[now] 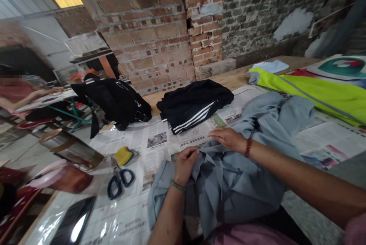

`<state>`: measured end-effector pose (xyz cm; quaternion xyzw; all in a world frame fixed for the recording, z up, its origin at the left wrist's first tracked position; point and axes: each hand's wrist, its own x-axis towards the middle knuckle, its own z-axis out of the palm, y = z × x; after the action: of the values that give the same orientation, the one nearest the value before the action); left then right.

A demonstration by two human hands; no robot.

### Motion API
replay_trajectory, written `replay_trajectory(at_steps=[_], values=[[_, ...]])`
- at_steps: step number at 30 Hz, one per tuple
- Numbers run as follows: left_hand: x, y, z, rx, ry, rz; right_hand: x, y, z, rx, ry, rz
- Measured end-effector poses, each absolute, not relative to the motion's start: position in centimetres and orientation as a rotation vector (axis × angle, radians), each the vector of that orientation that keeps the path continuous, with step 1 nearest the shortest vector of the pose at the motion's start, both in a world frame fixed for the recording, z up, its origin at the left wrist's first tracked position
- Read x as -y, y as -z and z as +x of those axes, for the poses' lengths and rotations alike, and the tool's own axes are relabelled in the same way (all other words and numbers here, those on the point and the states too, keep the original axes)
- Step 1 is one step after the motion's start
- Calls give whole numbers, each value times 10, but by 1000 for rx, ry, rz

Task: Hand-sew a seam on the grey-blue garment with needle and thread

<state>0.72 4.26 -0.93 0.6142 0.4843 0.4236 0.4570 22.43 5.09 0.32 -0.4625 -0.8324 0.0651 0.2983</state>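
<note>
A crumpled grey garment (pixel 225 184) lies over the front of the table and hangs down over my lap. My left hand (pixel 185 165), with a green bead bracelet, pinches the top fold of this garment between thumb and fingers. Just right of it, my right hand (pixel 228 139), wearing a red bead bracelet, hovers at the garment's upper edge. Its fingers are pressed together in a pinch; whatever is between them is too small to make out. The garment's far part spreads to the right behind my right forearm.
Newspaper under clear plastic (pixel 128 214) covers the table. To the left are scissors (pixel 120 182), a yellow sponge-like block (pixel 123 156), a steel flask (pixel 71 148), a pink-lidded jar (pixel 68 176) and a phone (pixel 74 220). Behind lie black clothing (pixel 197 100), a backpack (pixel 117 102), a hi-vis garment (pixel 311 92) and an iron (pixel 340 66).
</note>
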Motion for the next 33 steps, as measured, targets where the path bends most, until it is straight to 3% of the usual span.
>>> replay_trajectory(at_steps=[33], values=[[-36, 4, 6, -1017, -1053, 1839, -26, -25, 198, 2574, 252, -1215]])
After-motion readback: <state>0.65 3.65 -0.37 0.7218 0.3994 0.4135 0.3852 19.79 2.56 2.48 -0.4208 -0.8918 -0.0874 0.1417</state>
